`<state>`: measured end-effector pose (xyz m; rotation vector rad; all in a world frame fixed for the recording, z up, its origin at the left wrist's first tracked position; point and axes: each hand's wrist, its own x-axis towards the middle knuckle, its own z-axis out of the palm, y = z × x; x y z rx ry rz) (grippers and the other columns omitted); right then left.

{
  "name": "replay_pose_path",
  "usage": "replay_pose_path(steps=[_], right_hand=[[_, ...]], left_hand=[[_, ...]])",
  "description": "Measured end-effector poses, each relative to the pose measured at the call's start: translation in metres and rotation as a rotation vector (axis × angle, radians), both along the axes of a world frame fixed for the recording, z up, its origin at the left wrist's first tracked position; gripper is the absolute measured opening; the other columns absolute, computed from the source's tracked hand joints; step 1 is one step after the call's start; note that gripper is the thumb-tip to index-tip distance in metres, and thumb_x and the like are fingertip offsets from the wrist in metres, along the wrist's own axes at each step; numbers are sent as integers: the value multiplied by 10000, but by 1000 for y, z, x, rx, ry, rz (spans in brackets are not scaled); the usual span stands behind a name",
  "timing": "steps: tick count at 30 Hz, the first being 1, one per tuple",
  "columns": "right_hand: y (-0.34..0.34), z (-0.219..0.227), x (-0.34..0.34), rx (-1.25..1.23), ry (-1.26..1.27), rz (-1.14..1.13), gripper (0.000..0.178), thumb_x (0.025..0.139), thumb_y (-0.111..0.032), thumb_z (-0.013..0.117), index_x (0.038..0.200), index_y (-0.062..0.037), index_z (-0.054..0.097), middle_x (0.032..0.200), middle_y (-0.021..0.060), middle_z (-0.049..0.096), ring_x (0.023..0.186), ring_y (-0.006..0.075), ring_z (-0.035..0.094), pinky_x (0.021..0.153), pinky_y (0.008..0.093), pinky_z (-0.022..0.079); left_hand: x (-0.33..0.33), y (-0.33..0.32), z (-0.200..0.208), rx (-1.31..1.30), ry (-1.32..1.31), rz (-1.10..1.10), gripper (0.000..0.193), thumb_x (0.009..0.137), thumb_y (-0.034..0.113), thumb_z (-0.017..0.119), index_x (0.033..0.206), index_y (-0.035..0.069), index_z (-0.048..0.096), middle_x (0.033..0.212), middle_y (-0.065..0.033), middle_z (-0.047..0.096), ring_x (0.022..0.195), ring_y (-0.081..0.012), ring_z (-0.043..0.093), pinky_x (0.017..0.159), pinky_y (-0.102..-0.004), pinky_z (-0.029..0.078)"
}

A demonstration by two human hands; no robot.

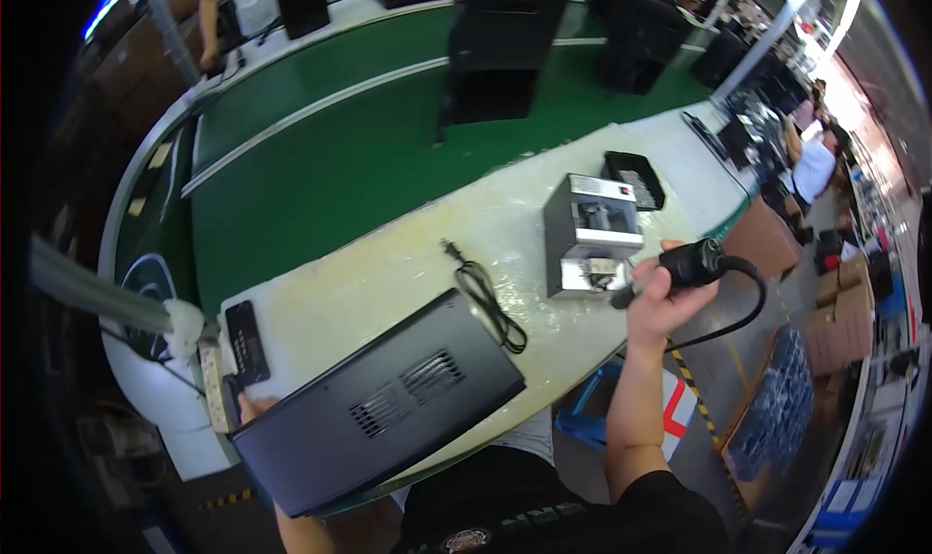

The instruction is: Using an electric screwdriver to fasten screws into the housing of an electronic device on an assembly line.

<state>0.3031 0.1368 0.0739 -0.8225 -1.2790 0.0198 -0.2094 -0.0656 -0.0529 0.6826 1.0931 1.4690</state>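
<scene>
My right hand (663,302) is wrapped round a black power screwdriver (691,263), its cord curving down on the right. The tool's front end points left, at the lower opening of a small screw feeder (594,234) with grey sides; whether it touches a screw there I cannot tell. A long dark grey case (383,399) with two slotted vents lies at a slant along the near edge of the table. At its left end my left hand (254,408) grips the case, most of the fingers hidden behind it. A coiled black power cord (488,306) lies beside the case's far edge.
Behind the feeder sits a black tray (636,180) of small parts. A black panel (247,340) and a white power strip (215,389) lie at the table's left end. Beyond runs a green conveyor (330,175) carrying tall black cases (505,44). Other people work farther off.
</scene>
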Motion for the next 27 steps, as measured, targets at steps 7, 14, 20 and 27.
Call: replay_pose_path(steps=[7, 14, 20, 27], right_hand=[[-51, 106, -74, 137, 100, 146, 693, 936, -478, 457, 1382, -24, 184, 1067, 211, 506, 506, 182, 522, 433, 291, 476], [-56, 145, -140, 90, 145, 466, 754, 919, -567, 435, 1424, -101, 126, 1079, 151, 470, 533, 155, 500, 452, 282, 478], [-41, 144, -159, 50, -20, 412, 714, 941, -498, 427, 1414, -63, 118, 1048, 174, 495, 531, 165, 529, 473, 290, 498], [-23, 126, -164, 27, -62, 540, 740, 920, -486, 498, 1409, -57, 146, 1004, 173, 512, 527, 159, 541, 464, 272, 478]], left_hand=[[28, 68, 154, -170, 970, -159, 441, 985, 327, 439, 846, -43, 635, 822, -131, 664, 785, -211, 647, 759, -317, 510], [161, 110, 184, 424, 1455, -514, 631, 837, 426, 632, 1225, -49, 483, 1179, -209, 576, 897, -350, 639, 794, -405, 517], [174, 109, 181, 322, 1407, -572, 670, 786, 465, 670, 1225, -10, 494, 1120, -192, 603, 854, -364, 635, 727, -408, 524], [173, 113, 176, 381, 1409, -531, 665, 782, 459, 674, 1204, -25, 502, 1048, -189, 621, 798, -345, 644, 685, -396, 528]])
